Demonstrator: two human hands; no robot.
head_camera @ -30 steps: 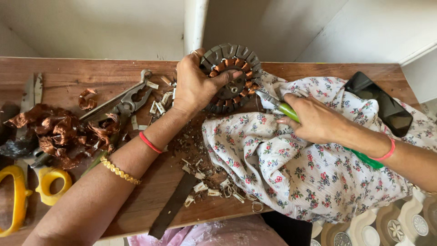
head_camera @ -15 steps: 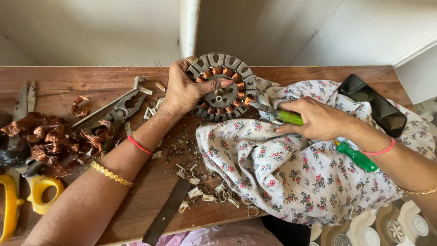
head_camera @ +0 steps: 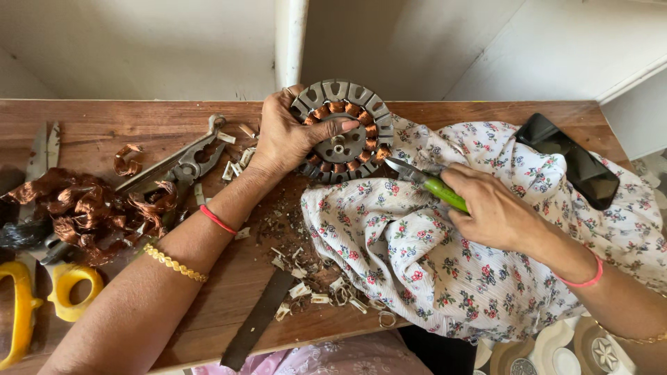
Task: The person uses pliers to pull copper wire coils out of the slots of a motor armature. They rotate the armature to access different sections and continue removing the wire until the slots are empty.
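Left hand (head_camera: 288,139) grips the stator (head_camera: 342,130) by its rim, thumb across the face, propping it tilted at the table's (head_camera: 139,128) far edge. Right hand (head_camera: 495,212) is closed around green-handled cutters (head_camera: 425,182), tips beside the copper coils. Being steel, the stator looks heavy and stiff; the slotted rim seems the safest hold.

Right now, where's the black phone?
In the head view, the black phone lies at the far right of the wooden table, on the floral cloth, beyond the right hand.
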